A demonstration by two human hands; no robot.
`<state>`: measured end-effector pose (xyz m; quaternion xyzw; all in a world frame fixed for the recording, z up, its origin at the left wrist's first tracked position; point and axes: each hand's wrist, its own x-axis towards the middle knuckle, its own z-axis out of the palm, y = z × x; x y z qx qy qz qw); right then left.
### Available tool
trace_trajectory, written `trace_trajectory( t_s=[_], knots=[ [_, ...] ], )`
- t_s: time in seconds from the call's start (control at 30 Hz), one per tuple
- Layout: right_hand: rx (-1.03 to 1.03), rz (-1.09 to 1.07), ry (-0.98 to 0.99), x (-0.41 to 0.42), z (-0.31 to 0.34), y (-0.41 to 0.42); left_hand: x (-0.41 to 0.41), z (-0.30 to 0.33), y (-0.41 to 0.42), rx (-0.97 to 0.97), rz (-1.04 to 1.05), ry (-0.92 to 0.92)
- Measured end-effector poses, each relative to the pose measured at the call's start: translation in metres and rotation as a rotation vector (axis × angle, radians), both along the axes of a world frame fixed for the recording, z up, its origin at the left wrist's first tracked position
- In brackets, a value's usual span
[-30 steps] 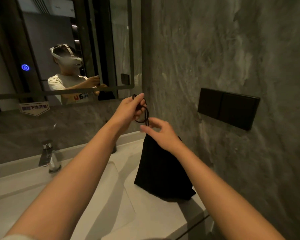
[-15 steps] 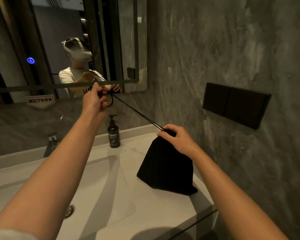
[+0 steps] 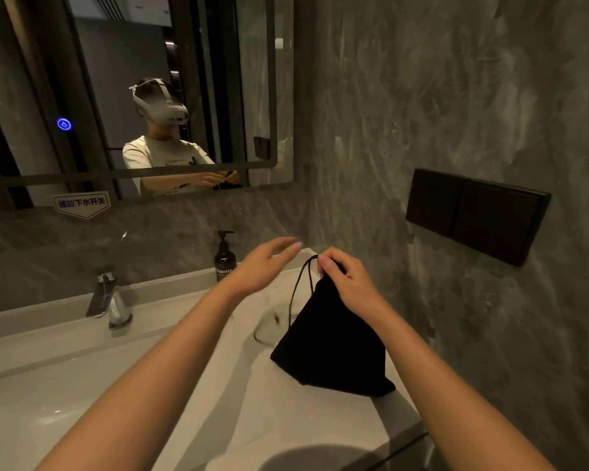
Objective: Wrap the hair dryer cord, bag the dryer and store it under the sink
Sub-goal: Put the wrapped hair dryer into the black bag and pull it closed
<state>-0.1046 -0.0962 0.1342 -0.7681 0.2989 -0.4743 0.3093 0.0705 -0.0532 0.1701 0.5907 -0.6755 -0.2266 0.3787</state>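
- The left hand (image 3: 269,263) has let go of the drawstring (image 3: 298,290); it hovers open-fingered.
- The right hand (image 3: 346,278) pinches the cinched black bag (image 3: 334,345) on the worktop (image 3: 218,402); storing likely comes next.

bathroom, mirror (image 3: 150,79), faucet (image 3: 108,297), white sink counter (image 3: 184,385)

White counter (image 3: 320,413); black bag (image 3: 330,348) & soap btl (image 3: 224,258) on it.
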Motion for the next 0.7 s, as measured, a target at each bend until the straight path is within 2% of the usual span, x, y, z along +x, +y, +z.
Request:
trace_trajectory(
  t_s=[0.1,0.17,0.33,0.5,0.7],
  knots=[
    [0.005,0.024,-0.005,-0.001,0.004,0.002,-0.027,-0.002,0.000,0.016,-0.167,0.114],
    [0.022,0.038,-0.002,-0.002,0.006,0.003,-0.032,-0.005,-0.002,0.039,-0.197,0.174],
    [0.057,0.056,0.045,-0.008,0.007,0.003,-0.028,0.000,-0.007,0.038,-0.217,0.358],
    [0.063,0.049,0.083,-0.016,0.006,0.003,-0.031,0.013,-0.009,-0.063,-0.156,0.400],
    [0.085,0.002,0.075,-0.018,0.003,0.003,-0.037,0.016,-0.009,-0.065,-0.145,0.465]
  ],
)
